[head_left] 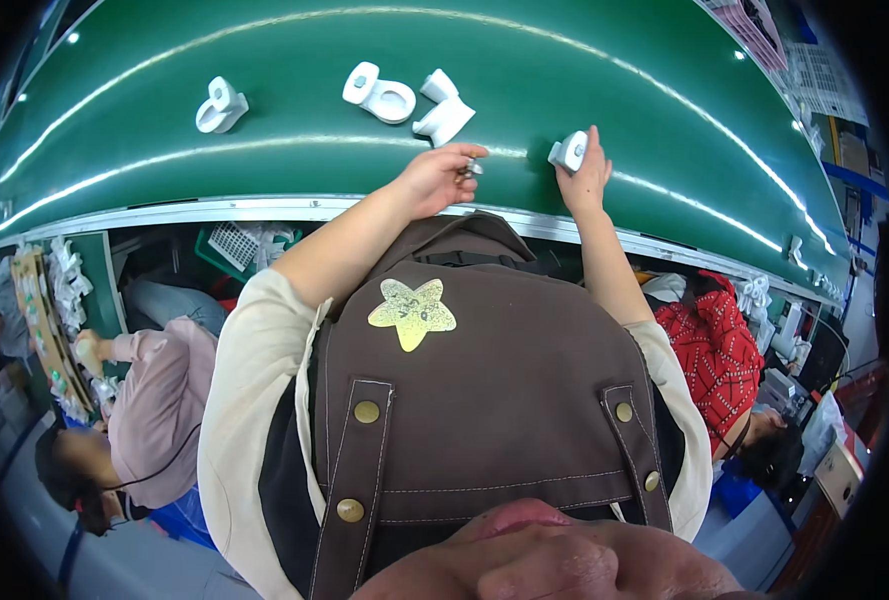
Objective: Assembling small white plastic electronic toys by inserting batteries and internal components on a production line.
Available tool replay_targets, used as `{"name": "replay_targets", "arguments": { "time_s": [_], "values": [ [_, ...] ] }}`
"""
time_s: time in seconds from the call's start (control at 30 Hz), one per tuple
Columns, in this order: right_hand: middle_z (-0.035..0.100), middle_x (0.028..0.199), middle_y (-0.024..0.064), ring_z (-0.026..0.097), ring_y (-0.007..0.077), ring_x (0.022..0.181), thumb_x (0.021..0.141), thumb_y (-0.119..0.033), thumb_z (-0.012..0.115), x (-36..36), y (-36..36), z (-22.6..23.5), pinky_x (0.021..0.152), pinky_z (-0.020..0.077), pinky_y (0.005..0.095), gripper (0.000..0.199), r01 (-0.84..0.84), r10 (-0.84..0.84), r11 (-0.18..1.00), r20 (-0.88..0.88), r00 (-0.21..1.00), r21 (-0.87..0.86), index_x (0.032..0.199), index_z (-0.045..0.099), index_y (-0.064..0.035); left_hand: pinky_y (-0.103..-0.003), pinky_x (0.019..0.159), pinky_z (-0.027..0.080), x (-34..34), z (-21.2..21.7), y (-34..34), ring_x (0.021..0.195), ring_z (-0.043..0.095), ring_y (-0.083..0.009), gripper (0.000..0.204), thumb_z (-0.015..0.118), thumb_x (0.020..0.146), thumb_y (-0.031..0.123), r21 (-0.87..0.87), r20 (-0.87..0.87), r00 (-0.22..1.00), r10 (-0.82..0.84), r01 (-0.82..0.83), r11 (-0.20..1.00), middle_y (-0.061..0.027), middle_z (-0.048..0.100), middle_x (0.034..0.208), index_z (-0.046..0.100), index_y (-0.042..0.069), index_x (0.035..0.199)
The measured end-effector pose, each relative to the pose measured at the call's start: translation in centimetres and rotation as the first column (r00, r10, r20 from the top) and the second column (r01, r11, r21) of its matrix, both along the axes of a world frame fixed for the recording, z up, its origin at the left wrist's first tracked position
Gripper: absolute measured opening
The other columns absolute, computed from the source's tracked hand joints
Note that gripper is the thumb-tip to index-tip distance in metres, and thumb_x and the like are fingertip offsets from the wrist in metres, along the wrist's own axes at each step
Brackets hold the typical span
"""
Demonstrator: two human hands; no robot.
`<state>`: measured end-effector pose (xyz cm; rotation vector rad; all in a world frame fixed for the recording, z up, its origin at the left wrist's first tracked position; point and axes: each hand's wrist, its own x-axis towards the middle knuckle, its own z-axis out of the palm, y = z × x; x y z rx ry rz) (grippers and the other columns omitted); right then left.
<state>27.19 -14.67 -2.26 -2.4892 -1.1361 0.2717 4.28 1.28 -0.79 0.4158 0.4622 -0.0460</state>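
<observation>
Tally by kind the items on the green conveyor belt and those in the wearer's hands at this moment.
White plastic parts lying loose on the green conveyor belt: 3
White plastic part in the right hand: 1
Small metallic piece in the left hand: 1
Total: 5

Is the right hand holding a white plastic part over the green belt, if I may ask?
Yes, the right hand grips a small white part above the green belt.
</observation>
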Motion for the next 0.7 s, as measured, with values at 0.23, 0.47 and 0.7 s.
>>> {"name": "replay_targets", "arguments": {
  "time_s": [0.23, 0.47, 0.7],
  "values": [
    [0.03, 0.137, 0.0231, 0.032, 0.0391, 0.126, 0.07, -0.016, 0.064, -6.7, 6.1, 3.0, 0.104, 0.0264, 0.0456, 0.068, -0.369, 0.33, 0.837, 0.163, 0.93, 0.404, 0.131, 0.036, -0.003, -0.03, 0.06, 0.046, -6.6, 1.5, 5.0, 0.07, 0.053, -0.0169, 0.029, 0.052, 0.088, 0.014, 0.372, -0.191, 0.887, 0.421, -0.332, 0.867, -0.0035, 0.053, 0.084, 0.052, 0.006, 0.115],
    [0.02, 0.138, 0.028, 0.031, 0.0405, 0.124, 0.062, -0.041, 0.077, -12.9, 15.4, 0.0, 0.104, 0.0288, 0.0425, 0.106, 0.08, -0.068, 0.996, -0.282, 0.957, 0.03, 0.141, 0.017, -0.0044, -0.044, 0.065, 0.05, -4.7, 3.7, 10.3, 0.079, 0.063, -0.0353, 0.054, 0.062, 0.082, 0.037, 0.797, -0.405, 0.749, 0.524, 0.57, -0.198, -0.0199, 0.065, 0.087, 0.045, 0.005, 0.121],
    [0.028, 0.133, 0.0249, 0.031, 0.0398, 0.124, 0.058, -0.027, 0.075, -10.5, 13.0, -0.6, 0.104, 0.0301, 0.0434, 0.1, -0.077, 0.067, 0.997, -0.257, 0.964, -0.027, 0.139, 0.02, -0.0064, -0.043, 0.067, 0.051, -5.9, 4.3, 13.2, 0.078, 0.064, -0.0351, 0.037, 0.061, 0.079, 0.033, 0.683, -0.485, 0.704, 0.519, 0.675, -0.277, -0.0173, 0.066, 0.082, 0.057, 0.004, 0.102]
  ]
}}
